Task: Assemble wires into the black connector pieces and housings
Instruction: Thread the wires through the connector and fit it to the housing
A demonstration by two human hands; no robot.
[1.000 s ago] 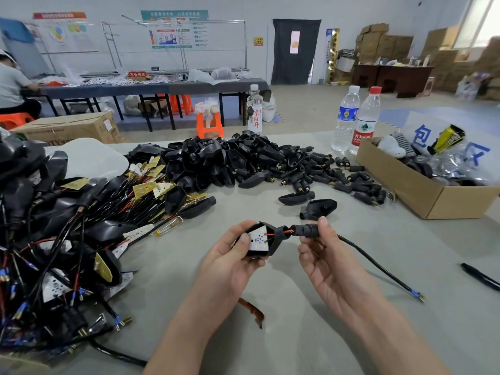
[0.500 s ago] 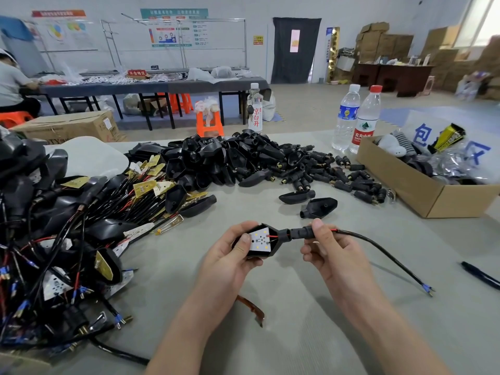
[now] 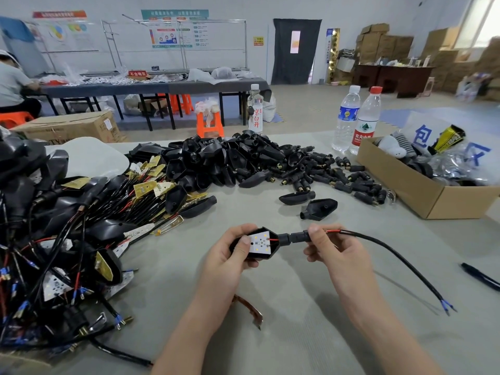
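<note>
Head view: the left hand (image 3: 230, 255) gripped the housing (image 3: 272, 246) near centre; the right hand (image 3: 332, 253) pinched the connector (image 3: 296, 236) at its neck. Seating probably required a straight push, leaving the wire (image 3: 378, 239) unkinked.

A factory assembly workshop: heaps of black housings (image 3: 216, 158) and wired parts (image 3: 67, 226) cover the surface (image 3: 257, 209), cardboard boxes (image 3: 384, 47) stand stacked in the background, and charts (image 3: 173, 31) hang above another worktable (image 3: 151, 87).

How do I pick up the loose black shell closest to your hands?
I'd pinch the shell across its wide body, coming from above: it lies flat on the table, apart from the pile, and its neck is too stubby to hold.
</note>
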